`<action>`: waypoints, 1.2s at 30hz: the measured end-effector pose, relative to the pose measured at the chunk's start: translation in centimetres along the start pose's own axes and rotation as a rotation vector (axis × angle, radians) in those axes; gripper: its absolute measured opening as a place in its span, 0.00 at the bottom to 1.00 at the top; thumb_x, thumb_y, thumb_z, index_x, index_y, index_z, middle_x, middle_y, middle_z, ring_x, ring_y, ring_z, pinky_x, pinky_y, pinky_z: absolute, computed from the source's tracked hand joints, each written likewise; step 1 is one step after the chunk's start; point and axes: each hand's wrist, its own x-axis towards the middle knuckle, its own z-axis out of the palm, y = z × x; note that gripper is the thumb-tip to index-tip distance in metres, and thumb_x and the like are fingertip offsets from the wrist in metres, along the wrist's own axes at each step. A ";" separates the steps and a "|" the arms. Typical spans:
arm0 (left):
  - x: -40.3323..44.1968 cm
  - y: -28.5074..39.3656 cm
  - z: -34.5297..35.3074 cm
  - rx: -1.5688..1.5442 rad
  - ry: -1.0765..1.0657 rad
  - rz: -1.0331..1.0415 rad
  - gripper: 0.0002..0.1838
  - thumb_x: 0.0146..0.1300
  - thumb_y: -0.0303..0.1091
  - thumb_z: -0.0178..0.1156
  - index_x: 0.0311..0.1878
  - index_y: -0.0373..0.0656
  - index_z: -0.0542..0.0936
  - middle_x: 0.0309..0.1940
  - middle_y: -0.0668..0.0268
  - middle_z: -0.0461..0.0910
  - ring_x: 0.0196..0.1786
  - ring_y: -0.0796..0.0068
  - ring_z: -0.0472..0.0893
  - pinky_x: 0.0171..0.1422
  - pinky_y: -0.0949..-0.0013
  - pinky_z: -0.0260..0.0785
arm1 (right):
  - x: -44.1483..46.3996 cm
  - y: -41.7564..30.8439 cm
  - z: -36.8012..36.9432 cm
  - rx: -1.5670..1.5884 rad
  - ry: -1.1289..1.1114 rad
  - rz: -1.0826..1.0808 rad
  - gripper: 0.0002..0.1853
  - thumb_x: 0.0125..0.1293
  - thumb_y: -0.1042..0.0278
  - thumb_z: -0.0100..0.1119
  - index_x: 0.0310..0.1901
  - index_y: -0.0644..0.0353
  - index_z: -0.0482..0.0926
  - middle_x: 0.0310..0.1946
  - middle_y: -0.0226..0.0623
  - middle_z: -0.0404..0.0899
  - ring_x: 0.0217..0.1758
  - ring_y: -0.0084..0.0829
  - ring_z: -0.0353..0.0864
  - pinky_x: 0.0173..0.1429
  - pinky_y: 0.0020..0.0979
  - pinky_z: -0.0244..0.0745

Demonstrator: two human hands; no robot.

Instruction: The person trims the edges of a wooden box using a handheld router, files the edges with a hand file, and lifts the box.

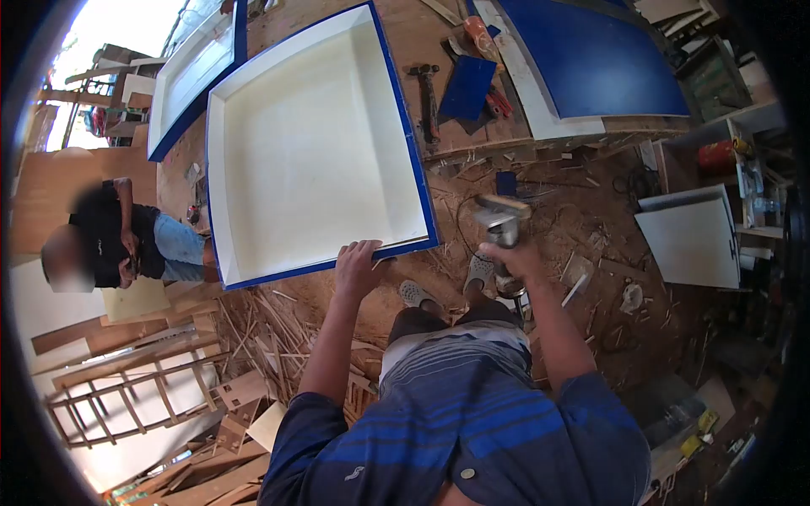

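My left fingers [363, 247] lie over the near rim of the white box [312, 143] on the desk [499, 128]; whether they clench, I cannot tell. Right of the box, my right fingers [499, 251] grip a power tool [504, 231]. Left of the box: another person [99, 240].

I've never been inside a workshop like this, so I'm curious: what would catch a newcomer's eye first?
Probably the big, shallow white box with blue edges, left of centre at the top, with the wearer's left hand at its near edge. Next, the metallic tool in the right hand, right of centre. Then the glossy blue panel at upper right.
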 end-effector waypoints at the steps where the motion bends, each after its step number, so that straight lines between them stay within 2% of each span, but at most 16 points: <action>1: 0.2 0.0 0.2 0.013 -0.064 -0.033 0.23 0.61 0.51 0.80 0.54 0.47 0.90 0.49 0.62 0.92 0.57 0.56 0.89 0.68 0.54 0.76 | -0.1 0.5 0.7 -0.054 -0.038 -0.025 0.35 0.54 0.44 0.89 0.56 0.62 0.90 0.51 0.42 0.94 0.54 0.39 0.93 0.62 0.41 0.85; 2: 0.3 0.0 0.5 0.016 -0.088 -0.047 0.22 0.62 0.52 0.79 0.52 0.48 0.90 0.48 0.62 0.93 0.55 0.56 0.89 0.66 0.53 0.77 | -0.4 1.1 1.4 -0.248 -0.025 0.004 0.38 0.53 0.40 0.87 0.57 0.64 0.89 0.53 0.49 0.94 0.56 0.46 0.94 0.63 0.44 0.86; 5: 0.5 0.2 0.5 0.022 -0.143 -0.086 0.18 0.64 0.53 0.76 0.48 0.51 0.91 0.44 0.61 0.93 0.52 0.55 0.90 0.63 0.52 0.79 | 0.0 4.1 4.6 -0.531 -0.105 0.153 0.41 0.52 0.33 0.83 0.56 0.62 0.90 0.55 0.54 0.93 0.59 0.53 0.93 0.63 0.47 0.86; 6: 0.6 0.1 0.5 0.021 -0.154 -0.091 0.17 0.65 0.53 0.75 0.47 0.52 0.92 0.43 0.60 0.93 0.51 0.54 0.90 0.62 0.51 0.79 | -0.5 4.5 5.3 -0.369 -0.085 0.108 0.39 0.52 0.33 0.82 0.58 0.56 0.90 0.53 0.54 0.93 0.58 0.56 0.92 0.61 0.50 0.86; 8: 0.8 0.0 0.5 0.019 -0.173 -0.095 0.16 0.66 0.53 0.74 0.48 0.53 0.93 0.43 0.59 0.93 0.51 0.53 0.91 0.61 0.51 0.81 | -0.1 6.4 7.2 -0.405 -0.103 0.140 0.41 0.52 0.32 0.82 0.59 0.57 0.90 0.54 0.54 0.93 0.58 0.56 0.92 0.61 0.50 0.86; 16: 1.5 -0.6 -0.2 0.032 -0.279 -0.045 0.16 0.70 0.55 0.72 0.51 0.57 0.93 0.43 0.57 0.94 0.50 0.53 0.93 0.58 0.50 0.83 | -1.1 4.3 10.3 -0.436 -0.065 0.111 0.46 0.51 0.30 0.81 0.61 0.61 0.88 0.56 0.57 0.91 0.61 0.56 0.92 0.65 0.51 0.86; 19: 1.4 -0.8 -0.2 0.038 -0.280 -0.046 0.17 0.67 0.53 0.74 0.54 0.60 0.94 0.45 0.60 0.95 0.50 0.53 0.93 0.58 0.51 0.83 | -1.0 4.2 11.3 -0.447 -0.063 0.145 0.48 0.51 0.30 0.80 0.63 0.64 0.86 0.57 0.60 0.91 0.62 0.57 0.91 0.66 0.51 0.86; 22: 1.2 -1.2 0.0 0.032 -0.263 -0.011 0.18 0.71 0.57 0.71 0.53 0.56 0.93 0.43 0.58 0.94 0.50 0.52 0.93 0.58 0.49 0.82 | -1.3 3.3 11.6 -0.440 -0.077 0.190 0.51 0.51 0.29 0.80 0.65 0.67 0.84 0.57 0.63 0.90 0.62 0.59 0.91 0.67 0.52 0.86; 29: 1.3 -1.2 0.1 0.040 -0.299 -0.020 0.21 0.72 0.60 0.70 0.55 0.56 0.92 0.43 0.57 0.94 0.51 0.52 0.93 0.59 0.49 0.82 | 0.1 6.9 14.5 -0.508 -0.008 0.231 0.54 0.51 0.26 0.78 0.67 0.68 0.82 0.57 0.63 0.90 0.63 0.59 0.90 0.67 0.53 0.86; 34: 1.3 -1.9 0.9 0.034 -0.294 -0.002 0.24 0.72 0.64 0.68 0.56 0.55 0.91 0.43 0.56 0.94 0.51 0.51 0.93 0.58 0.48 0.82 | 0.1 6.6 14.9 -0.537 0.039 0.255 0.54 0.51 0.24 0.78 0.65 0.69 0.84 0.56 0.65 0.90 0.63 0.58 0.91 0.67 0.53 0.86; 36: 1.3 -1.7 0.9 0.040 -0.263 0.000 0.23 0.71 0.63 0.70 0.53 0.55 0.92 0.42 0.58 0.94 0.48 0.50 0.93 0.56 0.48 0.83 | -0.2 6.1 15.0 -0.545 0.044 0.274 0.54 0.50 0.24 0.79 0.64 0.70 0.84 0.56 0.66 0.90 0.62 0.58 0.91 0.67 0.53 0.86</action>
